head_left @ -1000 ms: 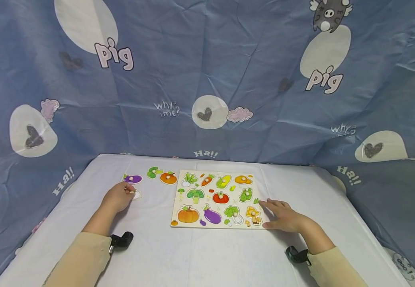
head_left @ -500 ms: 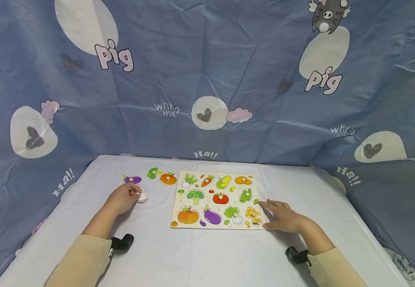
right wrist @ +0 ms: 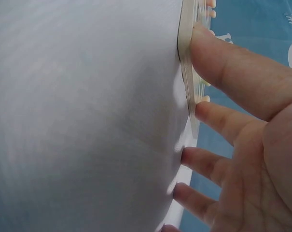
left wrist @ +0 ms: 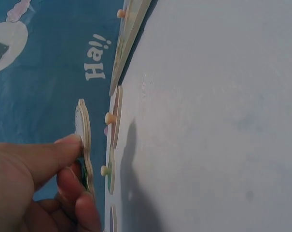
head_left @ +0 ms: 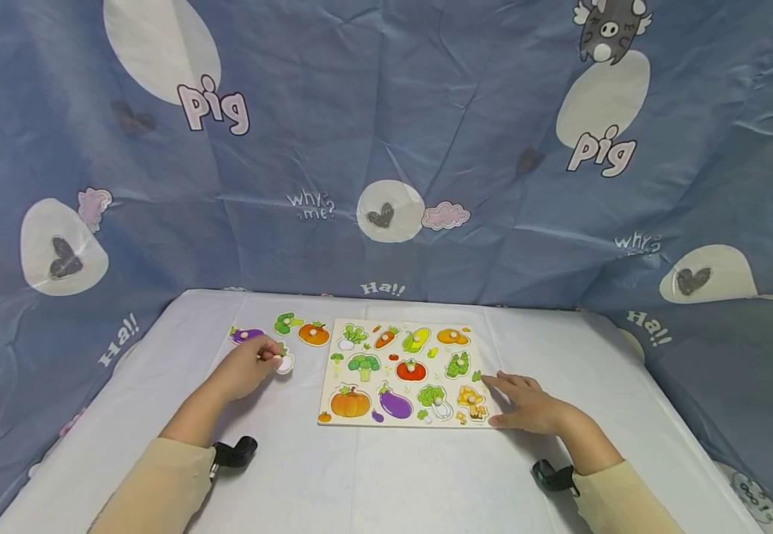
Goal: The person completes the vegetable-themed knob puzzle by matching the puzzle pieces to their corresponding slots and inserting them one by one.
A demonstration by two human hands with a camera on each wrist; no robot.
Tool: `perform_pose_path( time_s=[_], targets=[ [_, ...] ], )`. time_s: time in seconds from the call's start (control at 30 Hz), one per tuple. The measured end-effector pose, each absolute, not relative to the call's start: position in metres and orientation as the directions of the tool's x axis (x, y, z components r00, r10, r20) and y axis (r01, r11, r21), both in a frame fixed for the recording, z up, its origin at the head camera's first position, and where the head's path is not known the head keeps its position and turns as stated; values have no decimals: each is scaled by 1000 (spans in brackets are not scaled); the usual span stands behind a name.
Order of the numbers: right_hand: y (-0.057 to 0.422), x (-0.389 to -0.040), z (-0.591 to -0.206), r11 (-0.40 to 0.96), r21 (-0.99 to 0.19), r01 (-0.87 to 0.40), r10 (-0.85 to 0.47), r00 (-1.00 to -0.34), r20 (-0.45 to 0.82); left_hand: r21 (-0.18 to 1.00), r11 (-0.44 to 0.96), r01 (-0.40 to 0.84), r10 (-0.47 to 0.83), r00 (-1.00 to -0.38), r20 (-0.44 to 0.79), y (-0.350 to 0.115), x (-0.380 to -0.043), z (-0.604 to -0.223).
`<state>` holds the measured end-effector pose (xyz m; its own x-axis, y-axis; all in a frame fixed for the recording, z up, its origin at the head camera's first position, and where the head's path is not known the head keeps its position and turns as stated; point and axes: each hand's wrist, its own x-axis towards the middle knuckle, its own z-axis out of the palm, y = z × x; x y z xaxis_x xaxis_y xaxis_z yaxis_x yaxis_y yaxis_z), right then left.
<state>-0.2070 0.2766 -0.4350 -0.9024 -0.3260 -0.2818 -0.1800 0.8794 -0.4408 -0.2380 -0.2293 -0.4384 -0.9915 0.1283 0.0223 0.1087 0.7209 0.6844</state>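
My left hand [head_left: 245,368] pinches a white-and-green turnip puzzle piece [head_left: 285,363] between thumb and fingers. In the left wrist view the turnip piece [left wrist: 83,125] stands off the white cloth, its edge toward the camera and its knob hidden by the fingers. A wooden vegetable puzzle board [head_left: 373,417] lies to the right of this hand. At the board's right edge, my right hand [head_left: 530,404] rests with spread fingers. Up close in the right wrist view, its thumb [right wrist: 215,58] and index finger touch the board's edge [right wrist: 186,48], while other fingertips rest on the cloth.
Beyond the left hand lie loose knobbed pieces: an eggplant [head_left: 245,335], a broccoli [head_left: 286,322] and a pumpkin [head_left: 314,334]. Knobbed pieces such as a tomato [head_left: 411,370] and a corn [head_left: 416,339] sit in the board. A blue printed cloth [head_left: 386,259] hangs behind the table.
My left hand has moved right toward the board, carrying the turnip piece away from beside the eggplant piece. The right hand has stayed at the board's edge.
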Motion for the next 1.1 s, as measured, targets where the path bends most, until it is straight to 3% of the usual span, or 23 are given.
perform_pose_path(
  time_s=[0.67,1.1],
  targets=[
    [277,-206,-434,876,-447,-180,-329,-901,-282,735,647,204,251,-967,47,-190,-256,-438],
    [275,-207,-436,885,-433,-169,-313,-906,-286,648,725,232,313,-950,-10,-159,-276,-446]
  ],
)
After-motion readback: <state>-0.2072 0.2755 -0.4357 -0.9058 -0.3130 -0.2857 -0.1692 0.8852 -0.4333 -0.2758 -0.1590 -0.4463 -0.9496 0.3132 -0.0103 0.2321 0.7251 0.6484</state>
